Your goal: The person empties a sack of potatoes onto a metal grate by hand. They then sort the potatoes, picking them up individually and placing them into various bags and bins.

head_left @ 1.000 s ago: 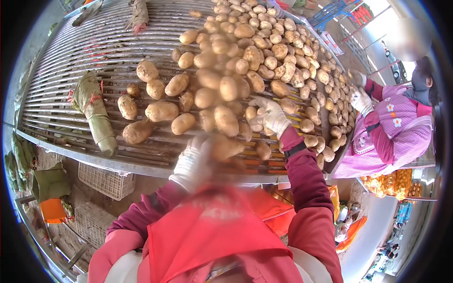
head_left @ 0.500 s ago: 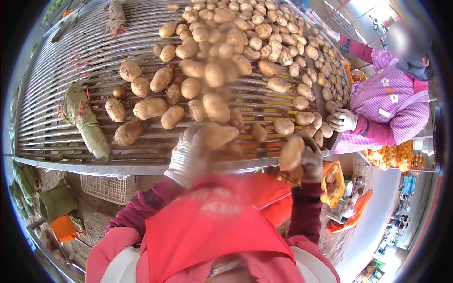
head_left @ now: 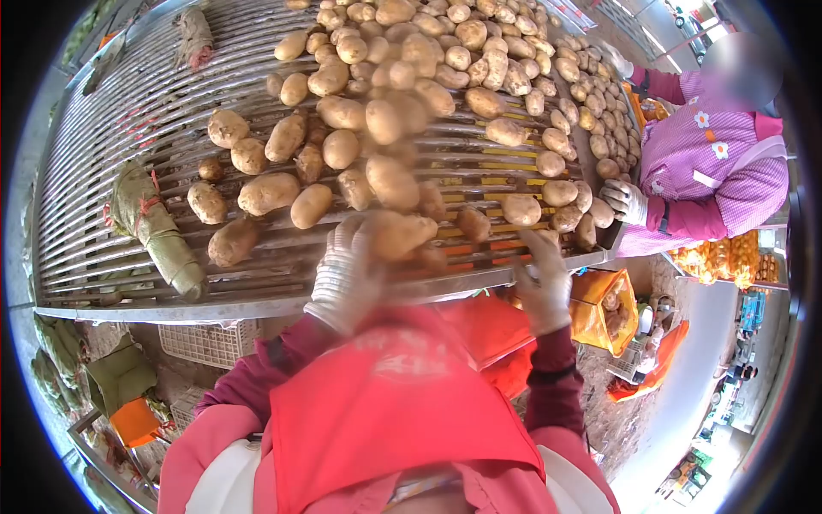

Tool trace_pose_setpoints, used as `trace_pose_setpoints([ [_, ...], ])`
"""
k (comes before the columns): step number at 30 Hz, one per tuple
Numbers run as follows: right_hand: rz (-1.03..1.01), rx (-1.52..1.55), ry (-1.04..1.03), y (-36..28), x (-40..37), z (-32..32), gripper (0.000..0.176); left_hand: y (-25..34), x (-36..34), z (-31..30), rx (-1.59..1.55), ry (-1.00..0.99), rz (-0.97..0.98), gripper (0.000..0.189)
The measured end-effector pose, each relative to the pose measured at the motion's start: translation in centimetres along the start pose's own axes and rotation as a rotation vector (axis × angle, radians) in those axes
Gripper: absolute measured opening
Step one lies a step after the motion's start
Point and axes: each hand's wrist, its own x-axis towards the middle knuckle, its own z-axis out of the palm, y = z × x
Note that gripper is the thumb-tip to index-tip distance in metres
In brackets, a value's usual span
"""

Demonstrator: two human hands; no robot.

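Potatoes (head_left: 271,194) lie spread over a slatted metal rack (head_left: 77,248), thickly heaped toward the far side. My left hand (head_left: 342,278), in a whitish glove, is at the rack's near edge beside an oblong potato (head_left: 401,235). A blurred patch covers part of its fingers, so I cannot see whether they grip that potato. At the same edge, farther right, is my gloved right hand (head_left: 545,287), open, its thumb and fingers apart and nothing between them. A potato (head_left: 521,209) rests on the bars just beyond its fingertips.
A co-worker (head_left: 706,180) in a purple checked apron stands at the right, a gloved hand (head_left: 623,202) by the potatoes. Wrapped bundles (head_left: 158,231) lie on the rack's left. Below are a pale crate (head_left: 210,344) and an orange-yellow bag (head_left: 604,310) with potatoes inside.
The potato that my right hand held is gone from it, and its fingers have opened. My left hand stays beside the oblong potato. The view has shifted slightly.
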Motion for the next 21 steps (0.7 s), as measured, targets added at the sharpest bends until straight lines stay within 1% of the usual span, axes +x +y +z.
trace_pose_setpoints([
  [1,-0.039,-0.133,-0.134,-2.1,1.9,0.8,0.05,-0.2,-0.1,0.1,-0.002,-0.001,-0.008,0.068],
  [2,-0.059,-0.226,-0.239,-3.0,3.5,2.2,0.052,-0.4,-0.3,0.3,0.016,0.013,-0.03,0.067],
  [5,-0.192,-0.343,-0.43,-1.4,6.4,6.2,0.055,-0.7,-0.4,0.4,0.005,0.029,-0.058,0.066],
  [6,-0.161,-0.381,-0.474,-1.2,7.3,6.1,0.055,-0.8,-0.5,0.5,0.009,0.034,-0.061,0.065],
  [9,-0.151,-0.115,-0.419,-2.0,9.9,5.8,0.052,-0.7,-0.4,0.4,-0.002,0.028,-0.063,0.065],
  [10,-0.225,-0.069,-0.375,-3.2,10.6,5.6,0.051,-0.6,-0.4,0.3,0.006,0.04,-0.048,0.065],
  [13,-0.238,-0.189,-0.561,-4.7,12.4,8.4,0.047,0.0,-0.2,0.0,0.0,0.031,-0.053,0.065],
  [14,-0.119,-0.348,-0.653,-5.8,12.9,9.4,0.047,-0.4,-0.3,0.3,0.017,0.039,-0.044,0.065],
  [17,-0.078,-0.221,-0.75,-8.6,14.4,7.6,0.052,-0.2,-0.3,0.1,-0.003,0.04,-0.038,0.065],
  [18,-0.071,-0.013,-0.671,-6.7,13.8,8.5,0.056,0.0,-0.2,-0.1,0.008,0.037,-0.035,0.065],
  [19,-0.083,0.095,-0.617,-5.1,13.2,9.3,0.057,0.2,-0.3,-0.1,0.012,0.035,-0.044,0.065],
  [21,-0.105,0.305,-0.506,-4.6,12.3,9.0,0.058,0.3,-0.4,-0.1,0.017,0.031,-0.061,0.065],
])
